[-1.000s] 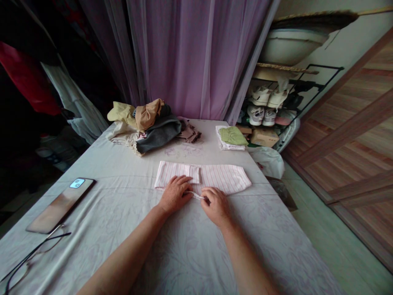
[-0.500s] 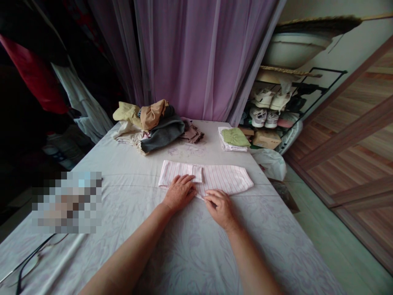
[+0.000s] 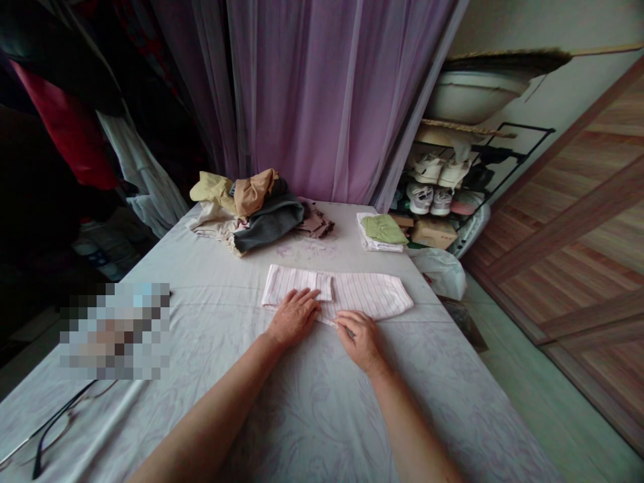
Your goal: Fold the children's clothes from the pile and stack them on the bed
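Pink-and-white striped cloth garment (image 3: 372,292), long and flat, lies mid-table on a pale floral tablecloth (image 3: 322,416), its left part folded over. Left hand (image 3: 294,318): palm down, fingers extended over the folded part. Right hand (image 3: 359,341): fingers curled at the near edge; whether they pinch fabric cannot be told. Beyond: rumpled multicoloured clothes heap (image 3: 274,218), left; neat white-and-green folded fabric stack (image 3: 385,229), right.

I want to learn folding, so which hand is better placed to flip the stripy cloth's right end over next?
Probably the right hand: it's at the near edge of the pink-striped cloth, closer to that end. The left hand rests on the folded-over left part.
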A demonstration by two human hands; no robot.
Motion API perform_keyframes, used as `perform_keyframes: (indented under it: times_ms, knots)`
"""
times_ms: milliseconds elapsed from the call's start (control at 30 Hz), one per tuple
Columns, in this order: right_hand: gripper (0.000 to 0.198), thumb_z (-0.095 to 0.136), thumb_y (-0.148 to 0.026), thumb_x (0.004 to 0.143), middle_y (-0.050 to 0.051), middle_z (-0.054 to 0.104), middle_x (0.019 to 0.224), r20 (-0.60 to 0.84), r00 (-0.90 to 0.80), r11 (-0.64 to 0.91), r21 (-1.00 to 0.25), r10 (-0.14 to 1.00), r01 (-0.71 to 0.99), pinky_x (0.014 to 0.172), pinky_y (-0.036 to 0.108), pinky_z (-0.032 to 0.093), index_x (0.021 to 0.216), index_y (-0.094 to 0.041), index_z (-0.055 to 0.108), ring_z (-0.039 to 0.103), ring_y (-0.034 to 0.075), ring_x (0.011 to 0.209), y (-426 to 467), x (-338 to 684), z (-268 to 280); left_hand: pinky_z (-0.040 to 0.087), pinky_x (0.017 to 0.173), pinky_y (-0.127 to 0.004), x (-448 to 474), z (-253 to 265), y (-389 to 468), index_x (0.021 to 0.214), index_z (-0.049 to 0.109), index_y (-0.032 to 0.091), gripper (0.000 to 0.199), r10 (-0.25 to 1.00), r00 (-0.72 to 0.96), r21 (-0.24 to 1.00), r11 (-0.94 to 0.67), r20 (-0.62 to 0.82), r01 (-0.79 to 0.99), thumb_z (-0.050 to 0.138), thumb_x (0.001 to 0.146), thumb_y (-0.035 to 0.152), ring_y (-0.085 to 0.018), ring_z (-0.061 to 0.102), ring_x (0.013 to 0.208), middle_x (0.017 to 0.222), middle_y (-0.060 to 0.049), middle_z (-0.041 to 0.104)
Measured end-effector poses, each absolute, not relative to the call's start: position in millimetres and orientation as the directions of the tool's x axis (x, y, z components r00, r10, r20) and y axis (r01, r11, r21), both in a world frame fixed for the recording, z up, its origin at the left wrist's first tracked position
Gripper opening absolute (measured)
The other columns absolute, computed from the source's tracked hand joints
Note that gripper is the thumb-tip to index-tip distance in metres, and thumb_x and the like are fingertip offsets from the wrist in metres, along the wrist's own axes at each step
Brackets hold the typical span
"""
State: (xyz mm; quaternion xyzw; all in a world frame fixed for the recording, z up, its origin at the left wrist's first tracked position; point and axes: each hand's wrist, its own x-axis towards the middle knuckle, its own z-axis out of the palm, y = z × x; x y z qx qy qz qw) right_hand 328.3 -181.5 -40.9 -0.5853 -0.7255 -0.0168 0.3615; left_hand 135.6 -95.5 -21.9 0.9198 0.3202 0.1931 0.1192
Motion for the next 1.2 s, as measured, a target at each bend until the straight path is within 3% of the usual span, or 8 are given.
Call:
perform_keyframes:
  times_ms: [133,267,400,567,767,1033,1133,1200]
  knots:
    - [0.028,0.046,-0.023,0.093,0.011,0.073,0.103,0.574,0.031,0.270,-0.431,0.818,0.861,0.088,0.036,0.053,0.106,-0.017,0.070,0.068,0.022,0.097,-172,328,-43,0.028,0.114,-0.052,127,-23,-99,0.114,0.063,0.020,0.029,0.654,0.695,0.300,-0.756,0.298,0.582,0.039,0.099,0.029,-0.027,0.046,0.134,0.140,-0.009,0.057]
    - [0.038,0.049,-0.029,0.093,0.014,0.063,0.129,0.546,-0.016,0.254,-0.363,0.837,0.897,0.098,0.042,0.048,0.126,-0.016,0.061,0.058,0.026,0.119,-164,317,-39,0.023,0.115,-0.057,111,-23,-96,0.117,0.062,0.022,0.030,0.741,0.576,0.286,-0.667,0.345,0.688,0.042,0.096,0.028,-0.029,0.046,0.134,0.138,-0.010,0.059]
    - [0.037,0.051,-0.032,0.093,0.012,0.057,0.137,0.415,-0.094,0.233,-0.299,0.905,0.925,0.102,0.048,0.043,0.128,-0.023,0.060,0.054,0.028,0.124,-160,305,-36,0.024,0.113,-0.060,90,-25,-86,0.123,0.059,0.021,0.035,0.871,0.308,0.344,-0.444,0.384,0.827,0.042,0.095,0.033,-0.033,0.043,0.136,0.142,-0.014,0.054]
    - [0.035,0.046,-0.030,0.096,0.010,0.058,0.137,0.421,-0.110,0.240,-0.269,0.900,0.933,0.103,0.046,0.041,0.129,-0.025,0.059,0.055,0.024,0.123,-161,303,-40,0.024,0.111,-0.061,74,-27,-77,0.127,0.055,0.022,0.039,0.947,0.064,0.413,-0.197,0.314,0.889,0.039,0.097,0.039,-0.033,0.049,0.129,0.126,-0.013,0.066]
    - [0.036,0.046,-0.030,0.096,0.011,0.059,0.136,0.452,-0.092,0.248,-0.300,0.887,0.921,0.102,0.046,0.042,0.129,-0.024,0.059,0.054,0.025,0.122,-162,306,-44,0.037,0.100,-0.050,75,-15,-75,0.127,0.057,0.021,0.041,0.961,0.066,0.422,-0.178,0.267,0.889,0.049,0.091,0.040,-0.031,0.061,0.107,0.103,-0.010,0.074]
    - [0.036,0.046,-0.027,0.094,0.011,0.060,0.133,0.540,-0.073,0.288,-0.325,0.839,0.901,0.106,0.048,0.041,0.126,-0.022,0.061,0.051,0.026,0.126,-159,304,-39,0.045,0.076,-0.036,68,12,-57,0.108,0.066,0.020,0.041,0.988,0.093,0.357,-0.043,-0.124,0.933,0.052,0.084,0.051,-0.030,0.067,0.093,0.100,-0.011,0.074]
    - [0.036,0.047,-0.025,0.092,0.013,0.062,0.130,0.562,-0.062,0.326,-0.382,0.824,0.865,0.105,0.046,0.044,0.124,-0.020,0.063,0.055,0.026,0.123,-153,299,-35,0.042,0.066,-0.029,67,13,-49,0.085,0.067,0.021,0.030,0.981,0.114,0.448,-0.032,-0.159,0.894,0.055,0.081,0.047,-0.025,0.067,0.083,0.087,-0.008,0.073]
    - [0.036,0.048,-0.026,0.092,0.012,0.064,0.128,0.568,-0.022,0.347,-0.472,0.822,0.810,0.104,0.044,0.046,0.124,-0.021,0.063,0.057,0.025,0.121,-147,294,-32,0.041,0.063,-0.027,71,12,-49,0.078,0.063,0.020,0.026,0.987,0.114,0.621,-0.019,-0.114,0.784,0.056,0.079,0.045,-0.021,0.065,0.076,0.078,-0.004,0.070]
